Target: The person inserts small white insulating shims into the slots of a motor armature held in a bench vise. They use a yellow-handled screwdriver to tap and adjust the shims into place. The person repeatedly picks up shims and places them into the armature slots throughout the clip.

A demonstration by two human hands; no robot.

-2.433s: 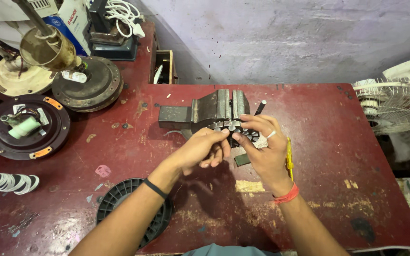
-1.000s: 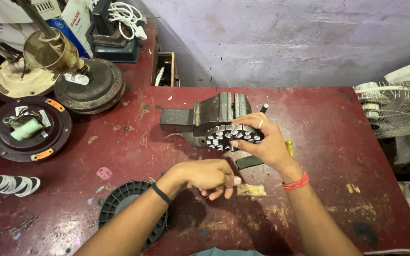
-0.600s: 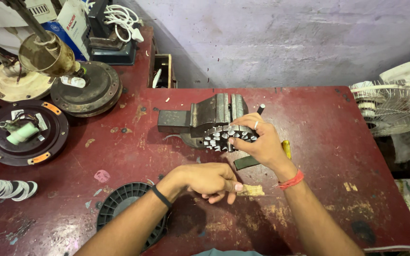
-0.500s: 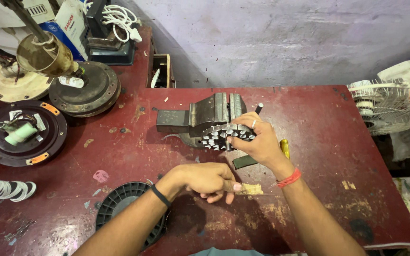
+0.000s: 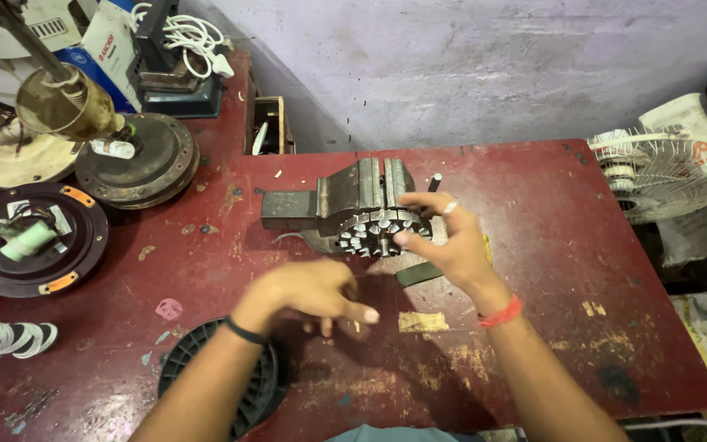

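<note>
**benchwatcher:** What's the right hand (image 5: 452, 245) got hold of?

**me:** From my feed, the toothed metal core (image 5: 374, 232). Fingers curled round its right edge, holding it just in front of the vise (image 5: 345, 192), above the red table (image 5: 533, 205).

**benchwatcher:** And the left?

**me:** The left hand (image 5: 304, 293) is loose, half open, empty, near the tan scrap (image 5: 423, 321). I'd guess positioning stage; next wants steady alignment.

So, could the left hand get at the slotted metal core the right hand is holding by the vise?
Probably yes: the left hand hovers over bare table just short of the slotted core, with nothing between; only the right hand covers its right side.
</note>
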